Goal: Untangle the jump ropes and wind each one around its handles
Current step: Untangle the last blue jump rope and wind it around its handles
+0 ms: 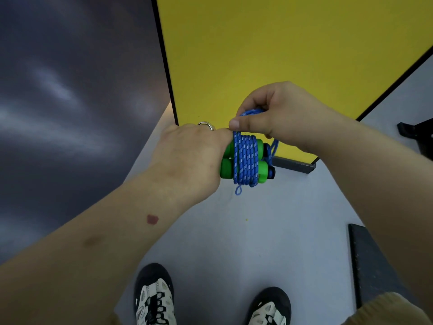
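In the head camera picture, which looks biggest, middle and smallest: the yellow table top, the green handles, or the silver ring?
1. Yellow table top, by far the largest.
2. Green handles, partly hidden under the blue rope.
3. Silver ring on the left hand, the smallest.

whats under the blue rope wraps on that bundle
Two green handles, side by side, show at both ends of the blue rope coils. Their middles are covered by the wraps, and the left hand hides their left ends.

Braided blue rope (246, 158), smooth green plastic handles (226, 168), glossy yellow tabletop (281, 48).
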A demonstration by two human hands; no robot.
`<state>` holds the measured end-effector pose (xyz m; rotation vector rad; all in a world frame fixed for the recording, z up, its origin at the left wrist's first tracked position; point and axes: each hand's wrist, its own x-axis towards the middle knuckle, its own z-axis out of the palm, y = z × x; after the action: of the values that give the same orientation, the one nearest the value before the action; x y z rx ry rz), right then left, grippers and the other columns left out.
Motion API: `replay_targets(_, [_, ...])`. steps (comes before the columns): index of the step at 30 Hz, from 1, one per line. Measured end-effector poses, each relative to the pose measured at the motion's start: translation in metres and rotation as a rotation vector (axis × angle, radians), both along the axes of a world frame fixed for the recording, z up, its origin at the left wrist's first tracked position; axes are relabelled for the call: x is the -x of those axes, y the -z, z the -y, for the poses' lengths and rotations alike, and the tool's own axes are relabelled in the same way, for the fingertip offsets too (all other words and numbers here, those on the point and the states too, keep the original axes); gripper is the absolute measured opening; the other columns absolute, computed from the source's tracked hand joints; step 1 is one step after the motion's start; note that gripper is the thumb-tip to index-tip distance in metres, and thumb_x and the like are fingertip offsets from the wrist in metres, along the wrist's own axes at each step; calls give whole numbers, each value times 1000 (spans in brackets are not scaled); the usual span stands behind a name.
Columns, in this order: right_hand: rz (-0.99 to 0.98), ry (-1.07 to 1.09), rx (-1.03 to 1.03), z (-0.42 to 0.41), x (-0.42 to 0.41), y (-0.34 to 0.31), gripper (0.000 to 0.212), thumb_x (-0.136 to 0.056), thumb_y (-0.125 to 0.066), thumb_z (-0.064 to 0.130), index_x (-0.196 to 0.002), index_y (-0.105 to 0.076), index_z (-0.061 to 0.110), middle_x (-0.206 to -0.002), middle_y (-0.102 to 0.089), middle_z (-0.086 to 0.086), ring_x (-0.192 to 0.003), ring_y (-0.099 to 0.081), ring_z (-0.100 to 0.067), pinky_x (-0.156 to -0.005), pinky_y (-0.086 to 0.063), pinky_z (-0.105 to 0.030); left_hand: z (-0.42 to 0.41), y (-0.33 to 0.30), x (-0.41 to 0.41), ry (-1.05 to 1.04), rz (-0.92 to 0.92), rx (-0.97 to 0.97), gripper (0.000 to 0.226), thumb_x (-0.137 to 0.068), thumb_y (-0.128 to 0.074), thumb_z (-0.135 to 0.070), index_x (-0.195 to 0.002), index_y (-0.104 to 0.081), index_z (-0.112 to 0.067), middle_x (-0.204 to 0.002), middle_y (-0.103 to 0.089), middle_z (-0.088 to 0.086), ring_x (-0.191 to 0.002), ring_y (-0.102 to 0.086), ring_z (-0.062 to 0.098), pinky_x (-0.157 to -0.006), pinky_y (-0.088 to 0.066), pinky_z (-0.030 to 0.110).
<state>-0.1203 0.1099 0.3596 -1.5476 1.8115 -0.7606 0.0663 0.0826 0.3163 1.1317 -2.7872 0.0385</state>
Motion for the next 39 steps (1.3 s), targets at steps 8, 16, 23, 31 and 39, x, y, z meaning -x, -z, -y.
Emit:
replay_targets(8, [386, 71, -232, -1, 3, 57, 28, -86, -76, 38, -77, -72, 12, -74, -62, -15, -69, -49, -26, -69, -39, -36, -4, 2, -1, -7, 3, 6, 35, -75, -57, -14, -89, -30, -32, -75, -33, -8, -76, -40, 22, -71, -25, 34])
replay_targets(16, [144, 111, -343, -39, -13, 86, 23, -93, -54, 13, -74, -62, 22, -68, -57, 0, -62, -49, -17, -62, -43, -33, 5, 4, -4, -73, -45, 38, 28, -72, -57, -10, -87, -40, -26, -72, -36, -8, -68, -42, 23, -67, -27, 34])
replay_targets(23, [12, 51, -346, -73, -63, 61, 47, -104, -35, 49, -80, -64, 21, -64, -52, 5, -51, -46, -5, -51, -36, -20, 10, 8, -7, -109, -18, 49, 30, -75, -59, -11, -89, -37, -25, -71, -30, -8, -70, -40, 23, -67, -26, 36])
replay_targets(31, [-230, -36, -255, -73, -67, -4, 32, -100, -49, 35, -80, -51, 9, -63, -43, -2, -52, -37, -16, -43, -27, -23, 10, 11, -5, -130, -4, 82, 33, -73, -62, -13, -87, -35, -26, -70, -27, -8, -68, -39, 24, -66, -23, 35])
replay_targets(39, [-290, -38, -161, -34, -33, -34, 33, -96, -58, 43, -82, -67, 14, -41, -43, 7, -31, -37, -6, -30, -24, -15, 1, 4, 3, -64, 71, 10, 26, -78, -55, -14, -91, -38, -28, -77, -35, -8, -75, -42, 23, -69, -26, 34])
